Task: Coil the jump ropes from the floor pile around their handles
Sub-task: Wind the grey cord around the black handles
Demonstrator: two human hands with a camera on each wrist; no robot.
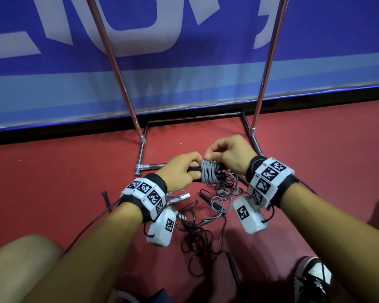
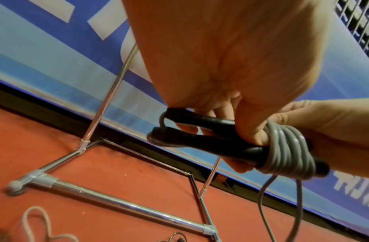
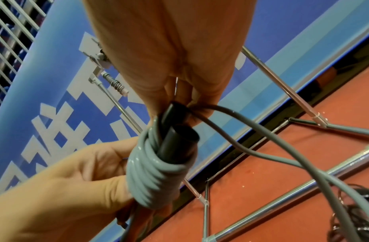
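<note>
Two black handles (image 1: 194, 169) are held side by side above the red floor, with several turns of grey jump rope (image 1: 208, 174) wound round them. My left hand (image 1: 190, 169) grips the handles left of the coil; up close, the handles (image 2: 200, 140) sit under its thumb and the coil (image 2: 287, 152) beside it. My right hand (image 1: 214, 155) is curled over the top of the coil, and at the handle ends (image 3: 179, 139) its fingers (image 3: 185, 91) pinch the rope. Slack grey rope (image 3: 283, 147) hangs from there to the floor.
A tangle of thin dark ropes (image 1: 197, 228) with loose black handles (image 1: 233, 267) lies on the floor below my wrists. A chrome rack base (image 1: 153, 166) stands just behind my hands, before a blue banner (image 1: 184, 84). My knee (image 1: 20, 254) and shoe (image 1: 313, 278) are close.
</note>
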